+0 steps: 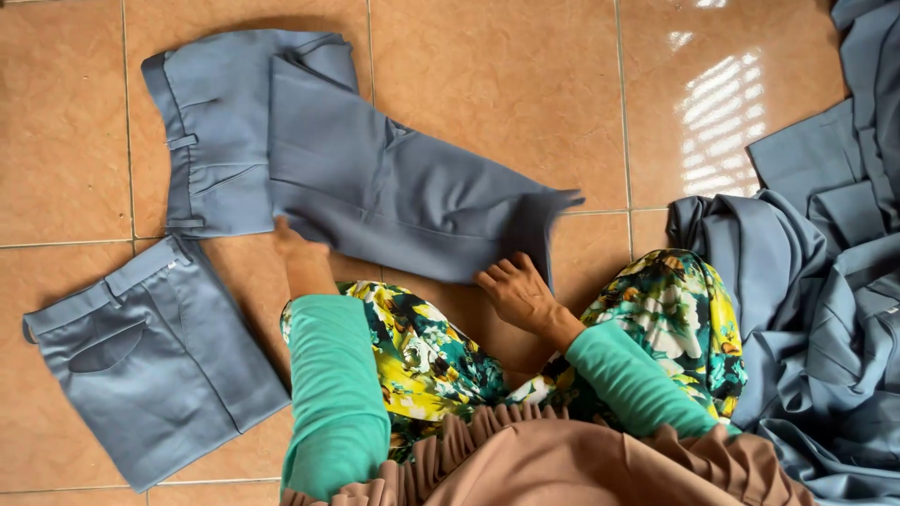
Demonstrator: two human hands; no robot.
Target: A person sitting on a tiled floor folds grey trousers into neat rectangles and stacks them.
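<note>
A pair of grey-blue trousers (375,178) lies on the tiled floor in front of me, its legs doubled back over the waist part. My left hand (298,245) is tucked under the near edge of the folded legs, its fingers hidden by the cloth. My right hand (517,292) rests on the floor by the trousers' right end, its fingers touching the lower edge of the fabric. Both arms wear green sleeves. My knees, in flowered cloth (675,319), are bent below the trousers.
A folded pair of the same grey-blue trousers (159,365) lies at the lower left. A loose heap of grey-blue garments (825,281) fills the right side. The floor is orange-brown tile (506,75). Brown pleated cloth (562,464) covers the bottom edge.
</note>
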